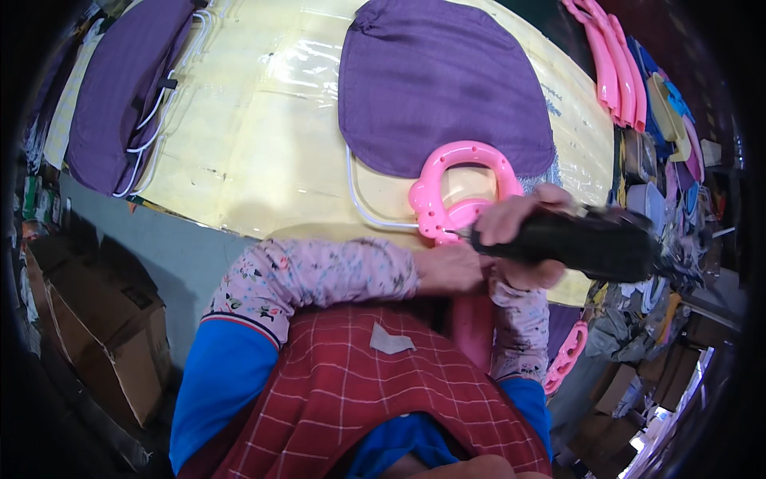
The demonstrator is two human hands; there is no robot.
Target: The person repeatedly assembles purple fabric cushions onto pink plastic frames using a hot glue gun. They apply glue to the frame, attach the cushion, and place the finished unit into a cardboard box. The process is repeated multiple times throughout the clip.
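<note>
A pink plastic frame (432,180) with a rounded loop and small screw holes lies at the table's near edge, overlapping a purple fabric panel (439,84). Curving from the panel, a white rod (363,209) meets the frame's left side. My right hand (519,219) is wrapped round a black power screwdriver (594,243), its tip pointing left at the frame's lower part. My left hand (451,267) is closed on the frame just below the tip; its fingers are partly hidden behind my right hand. A pink tube-like part (472,327) extends from there toward my apron.
Another purple fabric piece (120,96) with white rods (152,136) lies at the table's far left. Pink curved tubes (610,72) are stacked at the upper right. A cardboard box (96,319) stands at lower left; a pink perforated part (566,359) sits at lower right.
</note>
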